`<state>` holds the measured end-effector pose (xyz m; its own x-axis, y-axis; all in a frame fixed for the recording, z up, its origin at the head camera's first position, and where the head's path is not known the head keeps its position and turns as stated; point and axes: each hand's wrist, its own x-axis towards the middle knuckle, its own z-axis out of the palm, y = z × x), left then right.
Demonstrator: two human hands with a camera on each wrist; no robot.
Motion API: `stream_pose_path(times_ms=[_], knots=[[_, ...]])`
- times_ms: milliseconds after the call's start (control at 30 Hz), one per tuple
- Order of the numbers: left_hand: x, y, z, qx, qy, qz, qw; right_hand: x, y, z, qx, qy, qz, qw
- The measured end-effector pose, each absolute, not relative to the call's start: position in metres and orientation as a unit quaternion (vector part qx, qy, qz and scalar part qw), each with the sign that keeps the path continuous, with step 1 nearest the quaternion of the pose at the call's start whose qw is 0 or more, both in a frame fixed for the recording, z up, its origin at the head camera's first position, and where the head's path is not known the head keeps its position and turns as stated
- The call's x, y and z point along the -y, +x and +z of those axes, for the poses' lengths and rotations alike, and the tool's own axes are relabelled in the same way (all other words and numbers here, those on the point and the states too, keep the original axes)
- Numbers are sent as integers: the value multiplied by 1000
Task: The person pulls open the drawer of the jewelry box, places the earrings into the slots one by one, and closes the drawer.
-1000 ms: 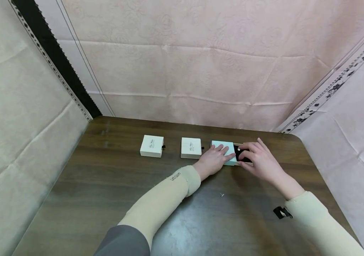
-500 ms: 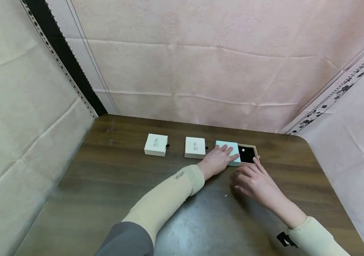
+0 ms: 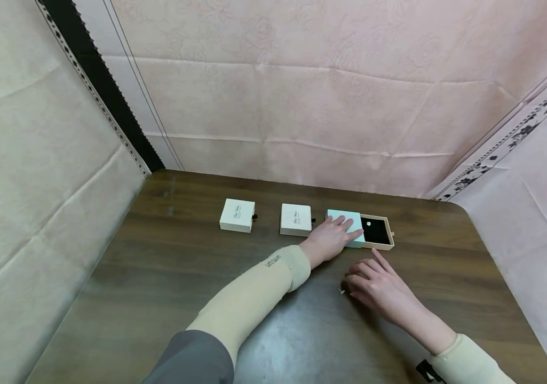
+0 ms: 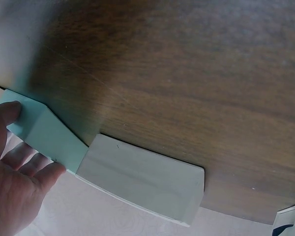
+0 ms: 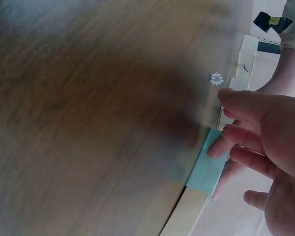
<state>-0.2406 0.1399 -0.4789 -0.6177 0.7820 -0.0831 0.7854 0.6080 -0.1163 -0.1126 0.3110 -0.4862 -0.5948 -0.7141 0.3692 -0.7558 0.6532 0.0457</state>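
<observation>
My left hand point(image 3: 326, 240) holds a turquoise sliding box point(image 4: 59, 140), its thumb on the front side and its fingers over the top. Out of the box's right end sticks a cream drawer with a black insert point(image 3: 375, 232), in which a small shiny piece point(image 3: 368, 223) sits. My right hand point(image 3: 383, 288) hovers low over the table in front of the box, fingers slightly bent and holding nothing. By its thumb tip lies a silvery snowflake-shaped stud earring point(image 5: 216, 78), a small gap apart from the thumb in the right wrist view.
Two closed white boxes, a middle one point(image 3: 295, 220) and a left one point(image 3: 237, 215), stand in a row left of the turquoise box. Each has a black pull tab. Behind the wooden table point(image 3: 182, 288) hangs pale patterned cloth point(image 3: 273, 106), with more at both sides.
My right hand has left the drawer and moved down and toward me, to the stud earring. The drawer stands pulled out, its insert now in view. My left hand stays on the turquoise box.
</observation>
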Motion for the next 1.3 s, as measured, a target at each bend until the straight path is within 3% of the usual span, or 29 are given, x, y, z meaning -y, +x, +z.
stream_pose_path(times_ms=[1300], knots=[[-141,-241,-484,-893,442,-83,-10,-304,-116,-499,882,426,111,170]])
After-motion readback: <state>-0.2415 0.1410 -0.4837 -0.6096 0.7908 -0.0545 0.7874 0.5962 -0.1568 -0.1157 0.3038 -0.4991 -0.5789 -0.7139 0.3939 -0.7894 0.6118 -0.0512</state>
